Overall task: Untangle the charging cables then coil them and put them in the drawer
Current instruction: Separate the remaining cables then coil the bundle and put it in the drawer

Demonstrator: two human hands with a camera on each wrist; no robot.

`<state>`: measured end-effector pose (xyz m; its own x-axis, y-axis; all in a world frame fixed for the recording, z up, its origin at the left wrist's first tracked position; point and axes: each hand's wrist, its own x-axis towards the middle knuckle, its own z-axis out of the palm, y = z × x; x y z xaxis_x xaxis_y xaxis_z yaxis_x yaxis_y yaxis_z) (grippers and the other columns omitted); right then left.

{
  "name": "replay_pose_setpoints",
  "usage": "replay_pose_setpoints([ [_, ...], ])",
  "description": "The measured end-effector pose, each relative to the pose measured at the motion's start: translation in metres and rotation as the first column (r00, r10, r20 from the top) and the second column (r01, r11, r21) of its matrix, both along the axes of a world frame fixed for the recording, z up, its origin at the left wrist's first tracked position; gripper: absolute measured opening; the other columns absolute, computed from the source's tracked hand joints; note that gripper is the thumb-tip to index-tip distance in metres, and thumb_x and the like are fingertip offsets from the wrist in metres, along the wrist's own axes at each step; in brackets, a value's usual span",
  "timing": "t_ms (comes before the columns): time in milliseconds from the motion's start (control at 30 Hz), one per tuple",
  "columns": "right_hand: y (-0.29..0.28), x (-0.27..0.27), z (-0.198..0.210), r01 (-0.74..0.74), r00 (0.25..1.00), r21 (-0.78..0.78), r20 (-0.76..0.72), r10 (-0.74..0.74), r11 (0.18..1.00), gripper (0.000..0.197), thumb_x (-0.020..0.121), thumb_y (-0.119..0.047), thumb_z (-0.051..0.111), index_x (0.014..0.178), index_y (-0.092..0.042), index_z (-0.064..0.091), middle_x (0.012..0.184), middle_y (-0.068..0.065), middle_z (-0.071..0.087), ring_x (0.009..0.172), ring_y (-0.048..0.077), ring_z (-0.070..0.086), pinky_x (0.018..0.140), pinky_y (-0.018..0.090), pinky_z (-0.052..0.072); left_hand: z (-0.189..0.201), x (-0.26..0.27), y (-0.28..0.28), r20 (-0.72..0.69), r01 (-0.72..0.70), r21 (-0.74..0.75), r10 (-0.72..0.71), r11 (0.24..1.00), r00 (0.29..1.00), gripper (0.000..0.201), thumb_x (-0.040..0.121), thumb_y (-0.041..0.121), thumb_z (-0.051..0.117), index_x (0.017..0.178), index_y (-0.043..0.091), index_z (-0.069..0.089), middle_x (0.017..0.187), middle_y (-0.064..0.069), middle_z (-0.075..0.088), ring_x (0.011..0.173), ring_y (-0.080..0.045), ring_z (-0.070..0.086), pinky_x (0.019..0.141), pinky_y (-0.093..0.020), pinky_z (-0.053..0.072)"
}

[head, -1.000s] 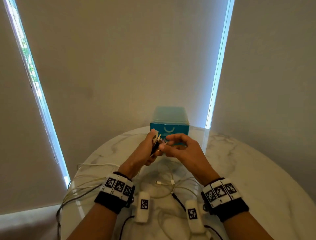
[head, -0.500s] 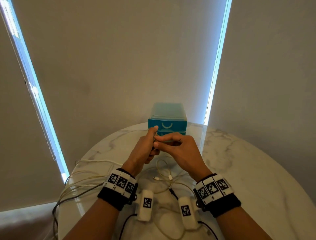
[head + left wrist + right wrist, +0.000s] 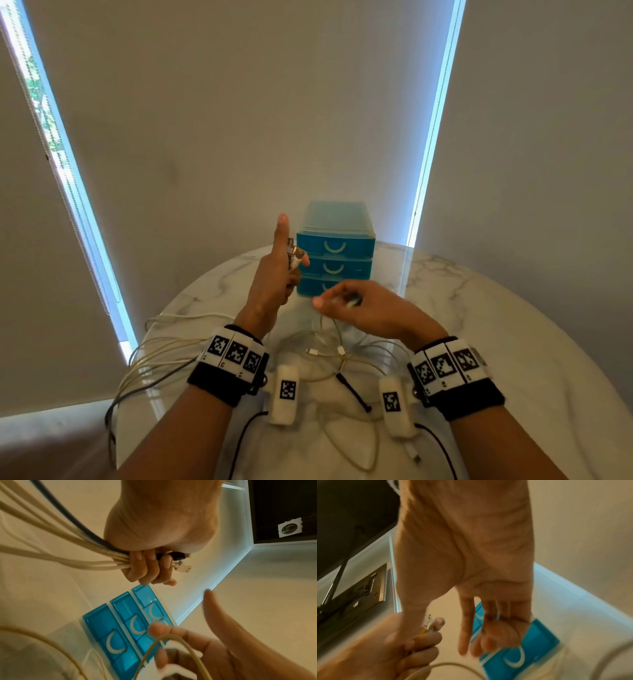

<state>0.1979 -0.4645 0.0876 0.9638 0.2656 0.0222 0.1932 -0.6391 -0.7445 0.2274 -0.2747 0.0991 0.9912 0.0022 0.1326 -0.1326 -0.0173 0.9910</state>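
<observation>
Cables trail off the marble surface in the head view; left hand grips their plug ends before the blue drawers. Left wrist view: curled fingers clamp the bundle. Right wrist view: right hand blurred, fingers loosely spread, empty.

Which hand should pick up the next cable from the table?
Probably the right hand. It holds nothing and hovers just above the loose cables on the table. The left hand is raised, its grip full of plugs.
</observation>
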Motion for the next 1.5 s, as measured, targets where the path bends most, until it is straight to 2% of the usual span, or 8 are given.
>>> replay_pose_setpoints([
  [133, -0.004, -0.002, -0.001, -0.178, 0.957, -0.116, -0.254, 0.144, 0.977, 0.064, 0.085, -0.043, 0.090, 0.138, -0.028, 0.057, 0.108, 0.000, 0.079, 0.086, 0.014, 0.078, 0.082, 0.033, 0.066, 0.002, -0.001, 0.002, -0.049, 0.031, 0.041, -0.029, 0.999, 0.998, 0.091, 0.079, 0.103, 0.034, 0.096, 0.018, 0.062, 0.059, 0.009, 0.041, 0.052, -0.007, 0.032, 0.051, -0.025, 0.028],
  [300, -0.024, -0.001, 0.010, 0.055, 0.992, 0.359, 0.082, -0.091, 0.932, 0.044, 0.094, 0.002, 0.076, 0.133, -0.015, 0.066, 0.104, 0.005, 0.081, 0.091, 0.025, 0.080, 0.085, 0.038, 0.067, 0.001, -0.006, 0.004, 0.037, 0.067, 0.098, -0.071, 0.993, 0.997, 0.069, 0.083, 0.089, 0.061, 0.096, 0.022, 0.070, 0.059, 0.014, 0.046, 0.053, -0.007, 0.032, 0.051, -0.025, 0.027],
  [433, -0.047, -0.010, 0.032, -0.007, 0.932, 0.678, 0.270, -0.240, 0.735, 0.046, 0.103, 0.001, 0.064, 0.141, -0.024, 0.069, 0.107, 0.012, 0.077, 0.096, 0.025, 0.076, 0.092, 0.034, 0.064, -0.002, -0.004, 0.004, 0.098, 0.072, 0.182, -0.091, 0.981, 0.991, 0.039, 0.095, 0.065, 0.068, 0.078, 0.030, 0.071, 0.048, 0.019, 0.052, 0.042, 0.000, 0.041, 0.050, -0.022, 0.031],
  [533, -0.052, -0.018, 0.036, -0.072, 0.939, 0.769, 0.267, -0.218, 0.635, 0.046, 0.106, 0.001, 0.059, 0.144, -0.023, 0.067, 0.107, 0.013, 0.073, 0.098, 0.024, 0.073, 0.094, 0.032, 0.062, -0.005, -0.003, 0.002, 0.074, 0.121, 0.261, -0.145, 0.958, 0.987, 0.032, 0.099, 0.058, 0.067, 0.109, 0.029, 0.076, 0.050, 0.014, 0.061, 0.044, -0.002, 0.054, 0.049, -0.015, 0.047],
  [700, -0.053, -0.021, 0.029, -0.129, 0.963, 0.856, 0.228, -0.141, 0.501, 0.044, 0.106, 0.005, 0.053, 0.142, -0.015, 0.068, 0.106, 0.013, 0.069, 0.098, 0.022, 0.071, 0.095, 0.029, 0.061, -0.013, 0.002, -0.006, 0.020, 0.157, 0.334, -0.174, 0.929, 0.985, 0.042, 0.092, 0.065, 0.071, 0.121, 0.036, 0.076, 0.092, 0.012, 0.078, 0.087, -0.001, 0.071, 0.091, -0.031, 0.060],
  [900, -0.054, -0.019, 0.030, -0.122, 0.969, 0.943, 0.181, -0.168, 0.309, 0.033, 0.106, 0.007, 0.050, 0.128, -0.006, 0.071, 0.109, 0.009, 0.077, 0.104, 0.019, 0.075, 0.092, 0.026, 0.062, -0.023, 0.009, -0.001, -0.146, 0.211, 0.519, -0.157, 0.829, 0.977, 0.043, 0.089, 0.058, 0.079, 0.094, 0.016, 0.075, 0.064, 0.008, 0.055, 0.057, -0.008, 0.046, 0.047, -0.018, 0.036],
  [1033, -0.056, -0.020, 0.031, -0.124, 0.974, 0.974, 0.156, -0.167, 0.188, 0.026, 0.103, 0.005, 0.051, 0.117, -0.005, 0.071, 0.110, 0.012, 0.076, 0.106, 0.020, 0.076, 0.092, 0.025, 0.062, -0.025, 0.014, 0.000, -0.098, 0.187, 0.496, -0.160, 0.848, 0.982, 0.041, 0.092, 0.053, 0.078, 0.099, 0.012, 0.080, 0.052, 0.016, 0.054, 0.055, -0.006, 0.045, 0.046, -0.015, 0.035],
  [1500, -0.037, -0.020, 0.030, -0.066, 0.995, 0.986, 0.076, -0.068, 0.150, 0.022, 0.104, 0.000, 0.054, 0.094, -0.010, 0.071, 0.115, 0.013, 0.077, 0.111, 0.028, 0.077, 0.091, 0.030, 0.064, -0.026, 0.007, -0.018, 0.031, 0.215, 0.424, -0.251, 0.880, 0.967, 0.020, 0.093, 0.048, 0.079, 0.107, 0.033, 0.078, 0.086, 0.026, 0.075, 0.072, 0.017, 0.065, 0.077, -0.019, 0.051],
])
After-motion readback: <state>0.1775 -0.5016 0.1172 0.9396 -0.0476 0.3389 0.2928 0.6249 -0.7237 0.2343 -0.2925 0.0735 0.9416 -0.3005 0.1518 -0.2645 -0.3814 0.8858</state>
